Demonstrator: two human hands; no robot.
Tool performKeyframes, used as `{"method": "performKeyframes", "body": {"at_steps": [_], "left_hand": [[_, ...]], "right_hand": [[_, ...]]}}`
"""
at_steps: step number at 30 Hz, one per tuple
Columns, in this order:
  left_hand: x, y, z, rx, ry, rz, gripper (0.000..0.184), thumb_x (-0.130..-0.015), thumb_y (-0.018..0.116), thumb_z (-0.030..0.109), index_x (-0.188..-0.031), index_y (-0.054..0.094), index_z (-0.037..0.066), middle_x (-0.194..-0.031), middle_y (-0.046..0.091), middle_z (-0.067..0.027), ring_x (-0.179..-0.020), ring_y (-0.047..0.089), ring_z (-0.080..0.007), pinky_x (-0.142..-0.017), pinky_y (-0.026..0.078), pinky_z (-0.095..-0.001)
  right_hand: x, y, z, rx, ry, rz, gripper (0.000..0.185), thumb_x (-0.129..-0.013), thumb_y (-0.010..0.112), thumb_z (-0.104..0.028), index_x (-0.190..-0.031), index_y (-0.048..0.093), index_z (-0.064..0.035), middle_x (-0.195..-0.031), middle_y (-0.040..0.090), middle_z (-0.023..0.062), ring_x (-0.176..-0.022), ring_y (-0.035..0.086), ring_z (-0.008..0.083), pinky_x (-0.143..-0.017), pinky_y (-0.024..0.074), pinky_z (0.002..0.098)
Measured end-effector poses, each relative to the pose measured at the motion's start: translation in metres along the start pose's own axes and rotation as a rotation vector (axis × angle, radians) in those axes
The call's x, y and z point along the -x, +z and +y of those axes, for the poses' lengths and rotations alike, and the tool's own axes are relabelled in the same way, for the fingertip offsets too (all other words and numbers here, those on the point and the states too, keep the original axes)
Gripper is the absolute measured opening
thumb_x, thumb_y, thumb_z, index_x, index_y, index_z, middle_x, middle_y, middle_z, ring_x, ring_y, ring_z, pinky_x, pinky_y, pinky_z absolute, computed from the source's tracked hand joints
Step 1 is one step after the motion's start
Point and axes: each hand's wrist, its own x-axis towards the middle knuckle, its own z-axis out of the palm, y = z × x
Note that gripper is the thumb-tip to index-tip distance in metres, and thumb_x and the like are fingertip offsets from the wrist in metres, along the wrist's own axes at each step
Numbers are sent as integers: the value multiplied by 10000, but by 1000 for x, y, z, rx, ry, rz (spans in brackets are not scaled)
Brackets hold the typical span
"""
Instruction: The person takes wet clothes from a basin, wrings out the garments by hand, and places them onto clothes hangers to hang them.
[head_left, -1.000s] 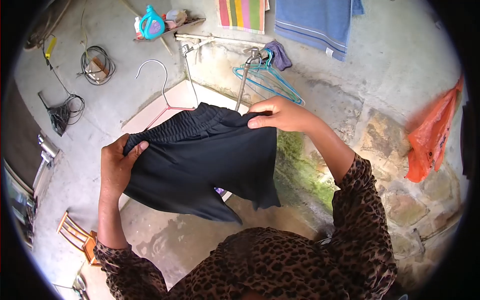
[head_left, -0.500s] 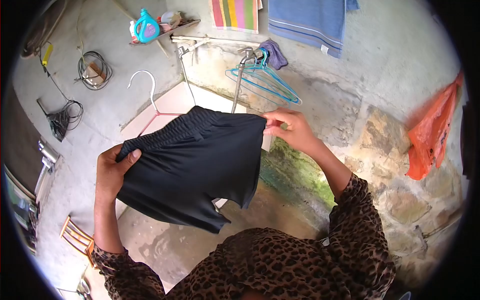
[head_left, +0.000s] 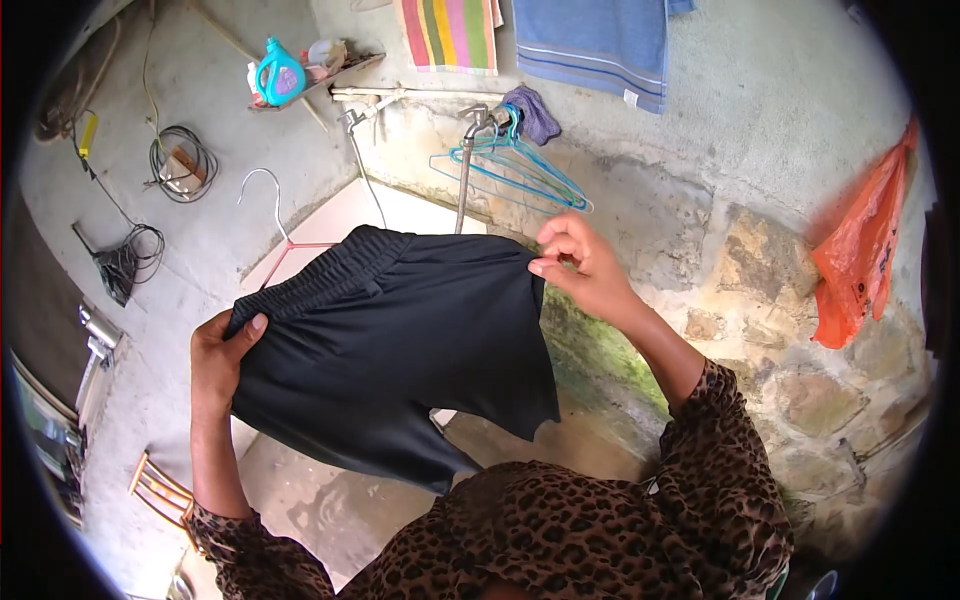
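Note:
Black shorts (head_left: 390, 340) with a gathered elastic waistband hang spread out between my two hands. My left hand (head_left: 222, 360) grips the waistband end at the left, thumb on top of the cloth. At the opposite upper corner, my right hand (head_left: 588, 268) pinches the fabric between thumb and fingers. Behind the shorts a hanger (head_left: 280, 220) with a white hook and pinkish frame shows; its lower part is hidden by the cloth. The legs of the shorts hang toward my body.
Blue hangers (head_left: 520, 165) hang from a tap (head_left: 476, 122) on the wall. A blue towel (head_left: 595, 50) and a striped cloth (head_left: 448, 35) hang above. A detergent bottle (head_left: 282, 75) stands on a corner shelf. An orange plastic bag (head_left: 855, 250) hangs right; a wooden chair (head_left: 160, 492) is lower left.
The shorts have swung lower and fanned out wider, their right leg moving to the right. Both hands keep their hold. The camera view has shifted slightly.

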Motion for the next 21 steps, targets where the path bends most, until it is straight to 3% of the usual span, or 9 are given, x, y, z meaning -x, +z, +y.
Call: {"method": "performKeyframes", "body": {"at_steps": [4, 7, 11, 14, 17, 20, 21], "left_hand": [[3, 1, -3, 23, 55, -42, 239, -834, 706, 161, -951, 679, -45, -806, 669, -15, -715, 575, -74, -695, 472, -220], [5, 5, 1, 13, 71, -58, 230, -838, 703, 160, -949, 684, -40, -802, 670, -9, -719, 571, -68, -700, 470, -220], [6, 16, 13, -18, 96, -87, 232, -845, 699, 170, -951, 685, -36, -802, 671, -6, -722, 568, -64, -700, 470, -220], [8, 20, 19, -57, 92, -78, 241, -844, 703, 183, -937, 684, -39, -793, 669, -4, -725, 569, -59, -702, 470, -217], [10, 23, 18, -126, 155, -84, 234, -840, 709, 188, -917, 686, -32, -754, 650, 11, -702, 547, -50, -681, 455, -209], [12, 24, 15, -164, 180, 2, 217, -836, 714, 188, -898, 688, -18, -717, 622, 29, -676, 514, -42, -652, 429, -197], [13, 22, 14, -168, 173, 25, 216, -835, 715, 190, -893, 688, -16, -713, 616, 32, -673, 507, -40, -647, 422, -195]], "right_hand": [[3, -10, 2, 177, 63, -140, 214, -849, 668, -144, -1017, 584, -43, -774, 604, 11, -705, 549, 80, -653, 427, 229], [-4, -18, -21, 102, -32, -174, 237, -875, 653, -137, -1076, 598, -22, -899, 607, 1, -814, 552, 72, -723, 436, 227], [-19, -15, -25, 69, 44, -153, 208, -892, 638, -174, -991, 636, 9, -851, 644, 25, -743, 557, 74, -691, 458, 239], [-19, -10, -24, 96, -73, -59, 198, -903, 609, -185, -935, 636, 8, -760, 642, 90, -685, 577, 135, -649, 459, 275], [-15, -12, -25, 338, -177, -8, 154, -910, 598, -128, -884, 627, 21, -724, 608, 52, -614, 540, 83, -577, 452, 255], [-15, -9, -7, 229, -114, 167, 155, -893, 587, -121, -833, 596, 22, -691, 571, 148, -597, 539, 254, -582, 436, 305], [-16, -13, 1, 243, -120, 187, 157, -896, 586, -128, -837, 599, 17, -681, 572, 136, -593, 543, 235, -579, 435, 305]]}}
